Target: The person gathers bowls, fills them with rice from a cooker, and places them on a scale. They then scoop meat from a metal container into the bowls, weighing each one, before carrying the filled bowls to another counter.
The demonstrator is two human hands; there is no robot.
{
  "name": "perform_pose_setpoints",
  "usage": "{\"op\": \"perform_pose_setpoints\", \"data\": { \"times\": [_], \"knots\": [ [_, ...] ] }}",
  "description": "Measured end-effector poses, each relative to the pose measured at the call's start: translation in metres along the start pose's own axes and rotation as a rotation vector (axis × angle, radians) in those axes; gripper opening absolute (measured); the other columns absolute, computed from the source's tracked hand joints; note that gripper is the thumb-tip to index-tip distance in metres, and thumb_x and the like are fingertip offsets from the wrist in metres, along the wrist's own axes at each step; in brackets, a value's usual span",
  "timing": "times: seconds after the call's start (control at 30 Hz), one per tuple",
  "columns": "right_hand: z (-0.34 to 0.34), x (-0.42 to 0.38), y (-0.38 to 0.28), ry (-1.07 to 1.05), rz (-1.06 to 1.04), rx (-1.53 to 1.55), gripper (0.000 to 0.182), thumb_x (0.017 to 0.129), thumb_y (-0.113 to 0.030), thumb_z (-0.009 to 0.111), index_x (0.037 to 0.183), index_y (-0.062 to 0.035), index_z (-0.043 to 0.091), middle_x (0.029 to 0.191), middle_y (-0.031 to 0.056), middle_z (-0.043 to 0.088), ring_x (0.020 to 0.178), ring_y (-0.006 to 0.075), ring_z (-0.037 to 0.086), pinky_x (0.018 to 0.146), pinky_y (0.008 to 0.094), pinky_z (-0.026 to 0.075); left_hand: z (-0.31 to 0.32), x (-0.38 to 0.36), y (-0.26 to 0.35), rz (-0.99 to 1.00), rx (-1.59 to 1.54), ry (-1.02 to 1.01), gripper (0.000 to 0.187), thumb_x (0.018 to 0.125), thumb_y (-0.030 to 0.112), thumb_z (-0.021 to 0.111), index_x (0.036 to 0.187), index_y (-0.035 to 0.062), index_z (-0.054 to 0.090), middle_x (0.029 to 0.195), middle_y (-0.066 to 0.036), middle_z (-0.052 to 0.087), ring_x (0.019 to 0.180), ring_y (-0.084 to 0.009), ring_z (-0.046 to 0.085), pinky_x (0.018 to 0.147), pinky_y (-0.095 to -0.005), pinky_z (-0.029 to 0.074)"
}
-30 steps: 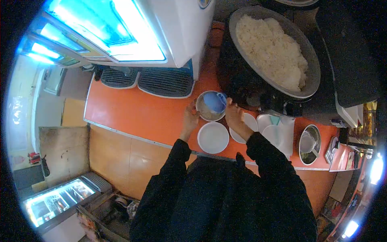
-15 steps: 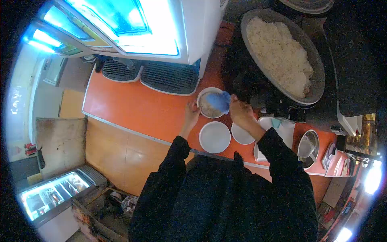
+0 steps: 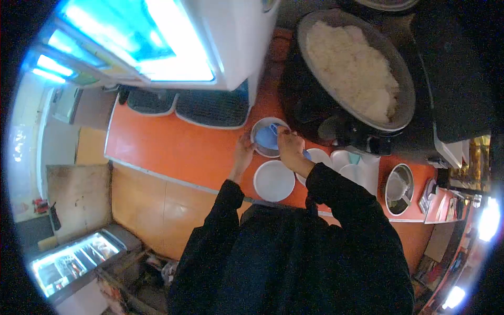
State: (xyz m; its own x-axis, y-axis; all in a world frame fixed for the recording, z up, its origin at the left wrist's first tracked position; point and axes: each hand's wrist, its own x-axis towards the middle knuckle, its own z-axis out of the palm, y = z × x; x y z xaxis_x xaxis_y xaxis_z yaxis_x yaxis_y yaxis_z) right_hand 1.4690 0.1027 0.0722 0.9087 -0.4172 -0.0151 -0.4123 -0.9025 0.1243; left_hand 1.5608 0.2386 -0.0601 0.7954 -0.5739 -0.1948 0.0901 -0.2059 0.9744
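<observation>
A white bowl (image 3: 266, 153) sits on the orange counter, and my left hand (image 3: 243, 155) grips its left rim with curled fingers. Over the same bowl, my right hand (image 3: 290, 148) is wrapped round a blue rice paddle (image 3: 265, 137). The paddle's blade lies down inside the bowl, covering most of what is in there; part of its handle shows below the hand. Just in front stands another white bowl (image 3: 274, 181). A further white bowl (image 3: 317, 156) is partly hidden behind my right wrist and sleeve.
A large pot of cooked rice (image 3: 352, 68) stands at the back right. White dispensers with drip trays (image 3: 210, 109) stand at the back left. To the right are a white tray (image 3: 370, 173) and a metal bowl (image 3: 399, 189). The counter's edge (image 3: 173, 179) runs near my body.
The paddle has tipped and moved left, deeper into the bowl, with my right hand now over the bowl's right side. My left hand stays at the rim. The view has shifted slightly.
</observation>
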Motion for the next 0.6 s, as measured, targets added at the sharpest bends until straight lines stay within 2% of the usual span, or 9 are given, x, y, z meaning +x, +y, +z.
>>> {"op": "perform_pose_setpoints", "data": {
  "times": [0.07,0.1,0.17,0.27,0.3,0.33,0.37,0.53,0.6],
  "knots": [
    [-0.038,-0.004,0.012,0.028,-0.06,0.074,0.031,0.068,-0.011,0.051,0.094,-0.0004,0.041,0.072,0.0124,0.056,0.058,0.0234,0.058,0.036,0.0347,0.044,0.0,-0.004,0.027,-0.013,-0.114,-0.066,0.045,0.071,0.013,0.056,0.113,0.0062,0.041,0.111,-0.016,0.044,0.109,-0.0325,0.035,0.086,-0.0406,0.034],
    [-0.087,-0.018,0.02,0.053,-0.143,0.094,0.03,0.067,-0.011,0.051,0.094,-0.0007,0.041,0.071,0.012,0.056,0.06,0.0227,0.059,0.039,0.0336,0.045,-0.001,-0.01,0.049,0.016,0.003,-0.083,0.044,0.072,0.014,0.055,0.113,0.0062,0.041,0.111,-0.016,0.044,0.109,-0.0326,0.035,0.085,-0.0407,0.035],
    [-0.196,-0.039,0.034,-0.201,-0.101,0.069,0.028,0.069,-0.011,0.05,0.093,-0.0008,0.042,0.072,0.0111,0.057,0.067,0.0206,0.059,0.044,0.0311,0.047,-0.005,-0.022,0.09,0.119,0.428,-0.072,0.045,0.072,0.017,0.056,0.113,0.0061,0.04,0.108,-0.017,0.044,0.109,-0.0326,0.035,0.083,-0.0405,0.037],
    [-0.261,-0.035,0.087,0.417,-0.006,-0.408,0.024,0.071,-0.013,0.048,0.091,-0.0013,0.041,0.067,0.0112,0.057,0.065,0.0208,0.06,0.046,0.0338,0.048,-0.002,-0.028,0.145,0.334,0.634,0.057,0.048,0.072,0.021,0.057,0.114,0.0067,0.038,0.108,-0.018,0.043,0.106,-0.0331,0.037,0.081,-0.0404,0.038],
    [-0.264,-0.011,0.112,0.473,0.046,-0.419,0.023,0.072,-0.013,0.047,0.091,-0.0012,0.041,0.068,0.0121,0.057,0.064,0.0227,0.059,0.047,0.0364,0.048,0.003,-0.032,0.163,0.398,0.582,0.107,0.05,0.072,0.022,0.057,0.115,0.007,0.037,0.108,-0.018,0.042,0.106,-0.0334,0.037,0.081,-0.0405,0.038],
    [-0.267,0.013,0.137,0.528,0.099,-0.427,0.023,0.072,-0.013,0.047,0.091,-0.0011,0.041,0.068,0.013,0.057,0.062,0.0246,0.059,0.049,0.039,0.047,0.012,-0.038,0.179,0.202,0.33,-0.009,0.052,0.071,0.022,0.059,0.114,0.0057,0.036,0.113,-0.018,0.038,0.106,-0.0345,0.037,0.087,-0.0409,0.033],
    [-0.269,0.047,0.165,0.316,0.137,-0.133,0.023,0.072,-0.012,0.046,0.091,-0.0009,0.041,0.069,0.0136,0.057,0.061,0.0267,0.059,0.05,0.0415,0.047,0.022,-0.039,0.19,0.247,0.368,-0.067,0.054,0.071,0.021,0.06,0.116,0.0048,0.034,0.116,-0.018,0.035,0.108,-0.034,0.035,0.088,-0.0404,0.032],
    [-0.133,0.172,0.242,0.405,-0.021,-0.029,0.038,0.073,-0.008,0.042,0.109,0.0027,0.037,0.075,0.0195,0.056,0.065,0.0318,0.058,0.056,0.0442,0.047,0.057,-0.037,0.256,0.425,0.302,-0.201,0.073,0.069,0.014,0.061,0.125,0.0004,0.018,0.129,-0.019,0.021,0.117,-0.0321,0.027,0.095,-0.0373,0.026],
    [-0.115,0.186,0.242,0.628,-0.157,-0.123,0.038,0.075,-0.01,0.039,0.111,0.0027,0.035,0.078,0.0212,0.056,0.067,0.0332,0.057,0.06,0.0453,0.046,0.062,-0.032,0.266,0.425,0.258,-0.245,0.08,0.068,0.014,0.062,0.128,0.0009,0.01,0.132,-0.019,0.016,0.119,-0.0319,0.023,0.097,-0.0362,0.023]
  ]
}}
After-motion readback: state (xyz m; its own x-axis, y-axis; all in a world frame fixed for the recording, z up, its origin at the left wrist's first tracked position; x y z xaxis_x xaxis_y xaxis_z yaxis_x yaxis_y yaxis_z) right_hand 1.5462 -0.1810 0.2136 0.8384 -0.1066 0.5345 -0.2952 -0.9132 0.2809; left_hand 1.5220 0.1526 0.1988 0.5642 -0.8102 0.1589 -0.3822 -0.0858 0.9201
